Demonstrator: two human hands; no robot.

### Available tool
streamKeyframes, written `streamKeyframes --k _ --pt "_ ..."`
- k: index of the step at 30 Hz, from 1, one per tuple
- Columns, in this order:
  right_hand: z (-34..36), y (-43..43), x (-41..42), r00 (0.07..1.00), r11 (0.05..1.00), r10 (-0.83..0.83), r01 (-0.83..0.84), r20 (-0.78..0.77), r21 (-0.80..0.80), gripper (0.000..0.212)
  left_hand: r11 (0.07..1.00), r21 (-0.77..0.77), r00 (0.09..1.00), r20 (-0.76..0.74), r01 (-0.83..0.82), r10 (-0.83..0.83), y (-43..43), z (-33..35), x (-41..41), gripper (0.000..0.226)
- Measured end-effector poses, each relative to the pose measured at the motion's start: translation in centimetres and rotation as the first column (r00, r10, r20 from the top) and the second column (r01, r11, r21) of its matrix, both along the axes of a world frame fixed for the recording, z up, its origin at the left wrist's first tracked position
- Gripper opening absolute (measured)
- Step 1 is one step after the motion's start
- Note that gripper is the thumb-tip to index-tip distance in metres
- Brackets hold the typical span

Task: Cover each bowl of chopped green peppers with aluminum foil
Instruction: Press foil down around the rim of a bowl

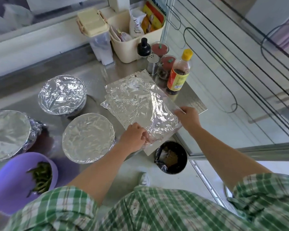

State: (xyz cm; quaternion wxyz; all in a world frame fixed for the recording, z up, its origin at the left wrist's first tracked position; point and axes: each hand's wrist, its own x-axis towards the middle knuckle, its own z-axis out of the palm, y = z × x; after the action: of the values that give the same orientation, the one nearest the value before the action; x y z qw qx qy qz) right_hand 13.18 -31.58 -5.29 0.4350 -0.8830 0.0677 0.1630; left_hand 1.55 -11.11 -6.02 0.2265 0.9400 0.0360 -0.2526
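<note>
Fingers of the left hand (133, 137) are curled, pinching the near edge of the top foil sheet (157, 114). Fingers of the right hand (188, 117) are curled, pinching its right corner. The sheet's near part is raised above a stack of foil sheets (123, 90) on the right side of the steel counter (97, 75).

Left of the stack stand the far covered bowl (62, 95), the near covered bowl (88, 137) and the left covered bowl (8, 134), each wrapped in foil. At near left, the purple bowl (10, 184) holds chopped green peppers (42, 177) and is uncovered. A sauce bottle (178, 74) stands at far right. A dark bin (184, 155) sits on the floor below the hands.
</note>
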Motion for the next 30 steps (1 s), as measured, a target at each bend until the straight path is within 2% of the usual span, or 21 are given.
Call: streamKeyframes --k 5,9,12,14,16,18,20,24,27,30 --pt "2.8 1.1 -1.2 0.972 0.985 0.111 -0.135 0.209 0.105 0.016 0.997 -0.038 0.998 -0.015 -0.064 0.064 0.1 1.4 0.3 0.039" --pt "2.9 1.2 -2.2 0.956 0.988 0.113 -0.138 0.27 0.073 0.016 0.978 -0.149 0.989 -0.017 -0.145 0.144 0.3 1.7 0.4 0.033" --pt "2.9 1.4 -3.4 0.959 0.982 0.159 -0.177 0.235 0.061 0.031 0.918 -0.294 0.962 -0.016 -0.266 0.273 0.1 2.6 0.5 0.033" --pt "3.0 1.6 -4.4 0.939 0.964 0.246 -0.263 0.24 0.04 0.036 0.789 -0.464 0.908 -0.093 -0.402 0.409 -0.3 3.5 0.8 0.035" --pt "2.8 1.6 -5.0 0.911 0.944 0.312 -0.33 0.269 0.022 0.038 0.605 -0.587 0.819 -0.194 -0.538 0.54 -0.8 4.3 1.7 0.035" --pt "2.5 1.6 -5.3 0.882 0.929 0.347 -0.371 0.318 0.015 0.039 0.418 -0.644 0.714 -0.298 -0.64 0.634 -1.2 5.0 2.6 0.031" --pt "2.1 1.4 -5.6 0.85 0.908 0.385 -0.419 0.359 0.018 0.039 0.308 -0.673 0.651 -0.34 -0.673 0.679 -1.7 5.3 3.2 0.028" --pt "2.2 1.1 -5.9 0.844 0.883 0.423 -0.466 0.33 0.061 0.042 0.25 -0.685 0.601 -0.336 -0.684 0.725 -2.4 5.4 3.9 0.014" --pt "2.2 0.9 -5.9 0.86 0.873 0.416 -0.469 0.295 0.135 0.042 0.291 -0.668 0.606 -0.3 -0.685 0.737 -2.4 5.2 4.4 0.018" --pt "2.5 1.1 -5.7 0.911 0.89 0.356 -0.398 0.209 0.224 0.044 0.329 -0.659 0.626 -0.28 -0.677 0.728 -2.3 5.2 4.6 0.019"
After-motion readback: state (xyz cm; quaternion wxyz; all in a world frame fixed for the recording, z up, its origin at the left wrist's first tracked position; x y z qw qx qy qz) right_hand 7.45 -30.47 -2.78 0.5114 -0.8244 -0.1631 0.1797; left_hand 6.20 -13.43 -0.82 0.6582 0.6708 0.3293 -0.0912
